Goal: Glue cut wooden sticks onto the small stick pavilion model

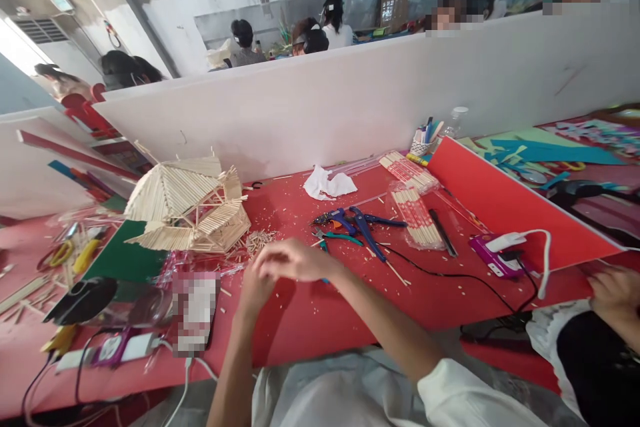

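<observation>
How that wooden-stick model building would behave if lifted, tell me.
The wooden-stick model building is probably light for its size, since open gaps show in its side. Its closely laid roof panel looks likely to stay stiff rather than flop. It may be fragile: thin stick ends jut from its ragged edges and could snap.

Pale stick-built model (pixel 173 197), peaked, slatted, partly open-framed; stick bits (pixel 259 240) heaped just beside.

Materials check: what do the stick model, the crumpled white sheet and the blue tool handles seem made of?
Stick model: likely bare wood or bamboo, matte; pale sticks lie side by side.
Crumpled white sheet: probably tissue paper, matte, from its soft creases; thin cloth possible.
Blue tool handles: perhaps smooth plastic or rubber, given their even colour.
</observation>
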Tool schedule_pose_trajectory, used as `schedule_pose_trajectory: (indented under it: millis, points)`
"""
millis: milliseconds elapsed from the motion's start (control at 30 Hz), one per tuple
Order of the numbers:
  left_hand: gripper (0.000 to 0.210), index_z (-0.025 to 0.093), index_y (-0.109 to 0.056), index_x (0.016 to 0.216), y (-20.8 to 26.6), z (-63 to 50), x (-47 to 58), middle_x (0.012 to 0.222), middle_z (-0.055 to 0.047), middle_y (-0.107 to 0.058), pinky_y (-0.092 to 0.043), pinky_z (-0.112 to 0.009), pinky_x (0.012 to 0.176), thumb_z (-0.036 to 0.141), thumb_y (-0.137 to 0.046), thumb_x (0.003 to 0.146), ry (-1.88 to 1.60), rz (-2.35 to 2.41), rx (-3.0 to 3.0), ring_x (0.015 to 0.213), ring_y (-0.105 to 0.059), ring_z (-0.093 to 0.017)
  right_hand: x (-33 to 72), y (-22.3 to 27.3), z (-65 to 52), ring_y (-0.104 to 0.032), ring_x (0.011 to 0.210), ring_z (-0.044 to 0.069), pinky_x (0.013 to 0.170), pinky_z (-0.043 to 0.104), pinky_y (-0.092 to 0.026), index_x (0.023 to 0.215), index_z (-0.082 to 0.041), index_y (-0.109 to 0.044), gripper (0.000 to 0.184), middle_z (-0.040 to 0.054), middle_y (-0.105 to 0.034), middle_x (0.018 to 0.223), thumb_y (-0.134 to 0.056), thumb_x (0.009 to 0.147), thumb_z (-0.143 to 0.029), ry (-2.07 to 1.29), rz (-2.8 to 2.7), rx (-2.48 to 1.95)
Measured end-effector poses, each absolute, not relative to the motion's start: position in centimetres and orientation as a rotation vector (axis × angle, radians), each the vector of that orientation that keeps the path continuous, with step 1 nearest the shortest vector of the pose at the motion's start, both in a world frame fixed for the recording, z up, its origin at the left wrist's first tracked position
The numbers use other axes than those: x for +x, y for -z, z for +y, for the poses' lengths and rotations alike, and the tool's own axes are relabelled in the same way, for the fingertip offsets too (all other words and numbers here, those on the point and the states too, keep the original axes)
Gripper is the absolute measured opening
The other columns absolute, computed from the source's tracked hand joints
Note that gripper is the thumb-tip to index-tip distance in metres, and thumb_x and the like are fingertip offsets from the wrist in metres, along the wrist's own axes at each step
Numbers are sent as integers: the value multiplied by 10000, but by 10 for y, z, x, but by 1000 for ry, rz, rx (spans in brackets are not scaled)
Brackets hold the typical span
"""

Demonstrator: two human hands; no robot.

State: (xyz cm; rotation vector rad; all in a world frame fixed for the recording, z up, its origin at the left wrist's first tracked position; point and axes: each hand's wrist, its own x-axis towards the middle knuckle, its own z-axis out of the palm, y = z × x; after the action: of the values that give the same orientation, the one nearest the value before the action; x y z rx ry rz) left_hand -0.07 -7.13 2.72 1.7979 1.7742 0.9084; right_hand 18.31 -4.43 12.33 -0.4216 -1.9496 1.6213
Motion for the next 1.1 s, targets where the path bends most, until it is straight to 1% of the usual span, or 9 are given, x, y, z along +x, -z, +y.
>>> schedule_pose_trajectory:
  millis: [133,233,333,433,533,633,867,1000,1100]
  points:
    - [146,217,-695,991,-29,-41,-4,954,-52,-735,-552,-321,812,215,-556,946,-769,1445,2190,837,-680,-192,238,-78,-15,-680,745,159,671,252,-511,1060,-174,-674,199,52,-739,897,-513,1020,-284,-1093,-1784,-974]
    - [191,216,-695,1013,-22,-26,0,991,-86,-745,-542,-355,867,237,-508,982,-659,1288,2389,918,-694,-215,247,-50,-4,-700,822,184,758,279,-505,1035,-169,-672,193,70,-746,918,-486,1027,-221,-758,-1859,-1143]
    - [230,218,-691,1049,-15,-25,-3,1016,-84,-748,-538,-370,896,281,-471,1022,-645,1267,2426,954,-692,-218,245,-37,-4,-684,922,192,845,292,-477,1012,-175,-688,154,84,-750,995,-536,1010,-151,-635,-2024,-1115]
    - [222,231,-695,1072,-9,-31,-13,1036,-75,-751,-538,-368,913,320,-497,1026,-662,1246,2421,978,-693,-214,245,-32,-5,-664,970,195,900,309,-444,1005,-175,-699,106,85,-747,1007,-606,991,-126,-534,-2252,-1064]
    - [189,238,-712,1027,-5,-32,-21,985,-72,-750,-546,-365,889,306,-538,1002,-635,1233,2432,942,-693,-214,250,-29,-4,-653,954,203,889,327,-420,991,-180,-705,41,72,-745,993,-694,958,-158,-483,-2385,-1047]
    - [195,241,-714,1018,-4,-30,-23,966,-74,-747,-551,-361,870,270,-522,995,-644,1235,2431,922,-691,-213,254,-25,-3,-646,949,206,870,330,-403,970,-183,-715,14,62,-743,966,-703,963,-184,-453,-2449,-1029]
    - [253,213,-682,1081,-10,-27,-31,1051,-92,-749,-544,-378,925,286,-448,1015,-770,1417,2364,990,-693,-226,255,-21,3,-649,958,206,911,343,-420,1016,-184,-745,176,88,-756,1001,-574,1046,-213,-458,-2331,-986]
    - [257,213,-663,1115,-11,-28,-39,1116,-90,-740,-534,-377,923,307,-443,1020,-769,1571,2323,1024,-690,-231,258,-23,5,-653,951,205,905,332,-443,985,-193,-751,172,83,-760,988,-587,1026,-163,-507,-2304,-943]
    - [204,215,-670,1030,-10,-28,-36,1037,-72,-737,-527,-349,879,323,-499,1003,-707,1559,2351,957,-686,-215,259,-29,1,-647,945,200,900,321,-454,972,-191,-758,151,78,-751,970,-615,1012,-163,-540,-2339,-889]
